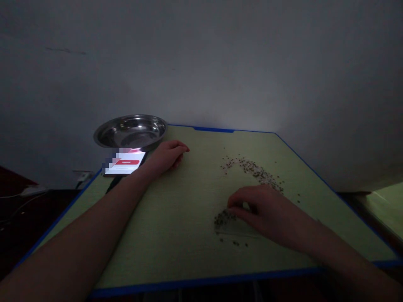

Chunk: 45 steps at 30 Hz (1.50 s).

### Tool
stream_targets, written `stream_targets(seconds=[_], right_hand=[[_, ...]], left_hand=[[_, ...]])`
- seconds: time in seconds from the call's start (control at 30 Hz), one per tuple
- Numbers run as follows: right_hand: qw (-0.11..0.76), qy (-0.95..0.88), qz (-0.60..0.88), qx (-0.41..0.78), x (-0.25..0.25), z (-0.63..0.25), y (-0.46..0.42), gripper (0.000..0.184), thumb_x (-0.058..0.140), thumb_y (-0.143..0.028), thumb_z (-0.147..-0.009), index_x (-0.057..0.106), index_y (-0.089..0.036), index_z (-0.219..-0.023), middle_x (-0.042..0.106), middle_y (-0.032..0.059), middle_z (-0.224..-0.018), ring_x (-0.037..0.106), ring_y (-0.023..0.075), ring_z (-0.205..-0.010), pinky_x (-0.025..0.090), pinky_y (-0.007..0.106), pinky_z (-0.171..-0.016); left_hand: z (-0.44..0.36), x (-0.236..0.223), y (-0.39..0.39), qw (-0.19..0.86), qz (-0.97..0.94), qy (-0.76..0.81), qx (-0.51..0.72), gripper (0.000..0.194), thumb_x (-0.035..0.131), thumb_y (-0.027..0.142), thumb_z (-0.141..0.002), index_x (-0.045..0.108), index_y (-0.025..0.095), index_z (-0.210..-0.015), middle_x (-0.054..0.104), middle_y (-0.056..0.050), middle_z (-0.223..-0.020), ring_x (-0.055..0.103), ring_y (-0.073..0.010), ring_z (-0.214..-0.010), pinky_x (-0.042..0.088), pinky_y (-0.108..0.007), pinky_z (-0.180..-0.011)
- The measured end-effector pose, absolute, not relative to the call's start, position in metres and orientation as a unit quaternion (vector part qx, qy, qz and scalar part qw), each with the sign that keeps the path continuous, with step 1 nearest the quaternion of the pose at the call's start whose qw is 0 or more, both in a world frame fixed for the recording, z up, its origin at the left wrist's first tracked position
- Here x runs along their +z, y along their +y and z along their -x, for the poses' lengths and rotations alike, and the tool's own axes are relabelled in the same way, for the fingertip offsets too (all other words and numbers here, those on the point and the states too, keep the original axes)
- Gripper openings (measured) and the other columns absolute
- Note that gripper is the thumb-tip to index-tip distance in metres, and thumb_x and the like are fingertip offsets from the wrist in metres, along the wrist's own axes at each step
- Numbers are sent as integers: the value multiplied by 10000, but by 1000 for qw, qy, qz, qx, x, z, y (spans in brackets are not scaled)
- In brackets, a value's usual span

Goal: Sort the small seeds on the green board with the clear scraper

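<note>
My right hand (260, 207) is bent over a small pile of dark beans or seeds (222, 219), its thumb and forefinger pinched at the pile's right side. What sits between those fingertips is too dim to make out. A faint pale line runs along the table just below this pile; it may be the edge of something clear. Beyond the right hand stretches a mixed strip of pale and dark grains (256, 171). My left hand (171, 154) rests on the table with curled fingers, beside a shiny metal bowl (135, 130). Anything inside those fingers is hidden.
A lit phone or tablet (127, 162) lies left of my left wrist, in front of the bowl. The pale table (176, 247) has a blue edge and meets a grey wall (201, 63). White cables and a plug (31, 190) are at the far left.
</note>
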State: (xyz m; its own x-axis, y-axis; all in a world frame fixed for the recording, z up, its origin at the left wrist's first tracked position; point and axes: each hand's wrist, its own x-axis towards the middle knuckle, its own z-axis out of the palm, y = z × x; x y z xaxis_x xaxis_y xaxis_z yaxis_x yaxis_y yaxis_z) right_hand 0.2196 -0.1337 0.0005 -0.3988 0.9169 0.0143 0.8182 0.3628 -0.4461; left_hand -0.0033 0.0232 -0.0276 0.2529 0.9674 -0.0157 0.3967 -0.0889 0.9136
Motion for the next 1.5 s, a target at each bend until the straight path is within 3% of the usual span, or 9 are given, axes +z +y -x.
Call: stream_targets(seconds=[1.07,1.3,1.5], right_hand=[[123,-820,483,281,3,-202,-167,116,583,-217,-850,685,-236,-797,684,-25,-743,599,116,-680,401,222,-623],[227,-772,566,180,20,-232,-148,145,572,-329,-850,692,-259,-808,689,-17,-732,583,123,-611,406,235,-556],[172,-801,530,220,0,-189,-146,146,543,-235,-852,687,-221,-829,702,-4,-727,607,121,-624,399,239,-586]], left_hand=[[2,-29,24,431,-661,516,332,151,487,240,-831,616,161,-840,439,53,-462,382,-60,-353,261,-189,-368],[2,-28,24,439,-655,517,332,133,513,257,-812,611,168,-825,439,56,-468,389,-63,-352,276,-191,-356],[2,-25,22,442,-658,512,332,135,500,254,-817,604,169,-804,437,60,-457,370,-62,-337,260,-189,-338]])
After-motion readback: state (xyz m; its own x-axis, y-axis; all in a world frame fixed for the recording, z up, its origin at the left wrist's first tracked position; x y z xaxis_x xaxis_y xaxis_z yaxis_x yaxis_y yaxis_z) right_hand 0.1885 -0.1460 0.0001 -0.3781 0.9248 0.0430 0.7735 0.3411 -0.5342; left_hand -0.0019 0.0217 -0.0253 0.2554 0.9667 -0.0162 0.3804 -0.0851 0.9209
